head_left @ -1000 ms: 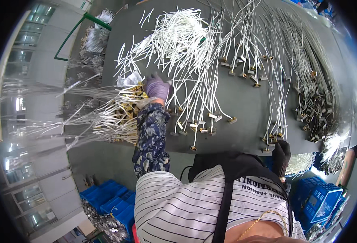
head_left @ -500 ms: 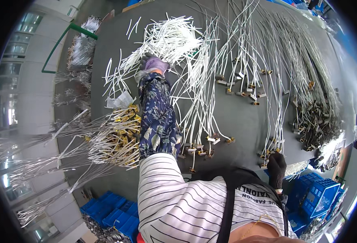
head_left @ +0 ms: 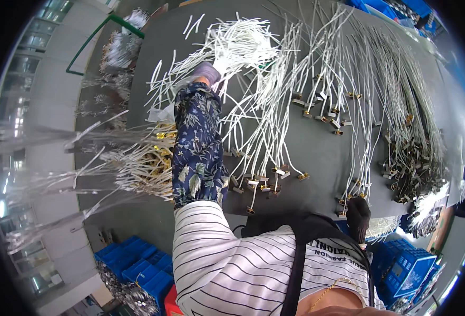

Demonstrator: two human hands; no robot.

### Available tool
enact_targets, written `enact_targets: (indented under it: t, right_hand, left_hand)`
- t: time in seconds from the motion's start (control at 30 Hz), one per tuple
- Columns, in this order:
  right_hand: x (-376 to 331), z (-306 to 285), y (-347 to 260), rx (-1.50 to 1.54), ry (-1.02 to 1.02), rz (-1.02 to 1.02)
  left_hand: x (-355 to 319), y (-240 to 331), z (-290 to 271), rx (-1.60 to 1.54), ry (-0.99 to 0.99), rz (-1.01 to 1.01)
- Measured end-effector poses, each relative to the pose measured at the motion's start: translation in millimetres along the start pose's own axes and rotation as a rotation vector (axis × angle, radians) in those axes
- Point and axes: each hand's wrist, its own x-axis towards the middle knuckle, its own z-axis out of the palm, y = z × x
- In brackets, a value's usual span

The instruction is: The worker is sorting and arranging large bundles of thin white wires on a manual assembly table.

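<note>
My left hand (head_left: 207,72), in a purple-grey glove, reaches over the near edge of a heap of short white tubes (head_left: 237,45). Its fingers are hidden, so I cannot tell whether they grip any. My right hand (head_left: 358,215), in a dark glove, is closed at the table's near edge. It sits against the metal-ended tips of a few white-sleeved wires (head_left: 360,179); what it holds is hidden. Between the hands, more wires with white sleeves (head_left: 261,126) lie lengthwise, their small metal and gold-coloured end pieces (head_left: 264,184) toward me.
Bundled wires with yellowish ends (head_left: 148,166) lie left of my forearm. A thick row of grey wires (head_left: 411,105) with dark metal ends covers the table's right side. Blue crates (head_left: 143,266) stand below left, with another blue crate (head_left: 409,266) below right. A green bar (head_left: 95,37) rises far left.
The view has shifted, moving the far table items rightward. My left hand has drawn back slightly toward me from the tube heap. The bundled wires at left are swaying. My right hand stays in place.
</note>
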Motion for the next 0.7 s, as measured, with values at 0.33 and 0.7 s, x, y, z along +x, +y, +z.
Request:
enact_targets:
  t: [0.33,0.7]
  right_hand:
    - [9.0,0.2,17.1,-0.208,-0.093,-0.231]
    - [13.5,7.1,3.5,-0.237,-0.079,-0.406]
  left_hand:
    - [-17.6,-33.6,108.1,-1.322,0.252,-0.356]
    - [-62.3,26.0,86.4,-1.181,0.373,-0.699]
